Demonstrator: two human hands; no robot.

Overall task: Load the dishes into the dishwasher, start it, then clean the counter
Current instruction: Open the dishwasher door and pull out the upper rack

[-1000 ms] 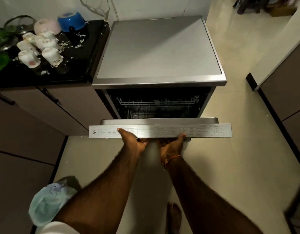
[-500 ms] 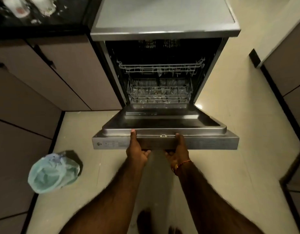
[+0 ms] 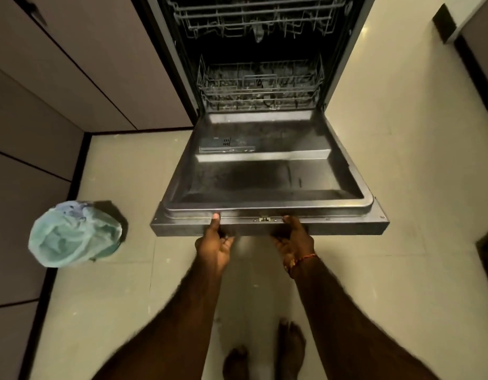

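Far off to the left of my hands there's a pale blue-green bag-lined bin (image 3: 75,233) on the floor. My left hand (image 3: 214,242) and right hand (image 3: 293,239) both grip the front edge of the dark grey metal dishwasher door (image 3: 267,171), dropped nearly flat. Wire lower rack (image 3: 260,87) sits just beyond, looks empty.

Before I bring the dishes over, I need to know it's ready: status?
Left hand and right hand both gripping the dishwasher door edge. Door down, nearly flat. Racks look empty. Nothing in the way.
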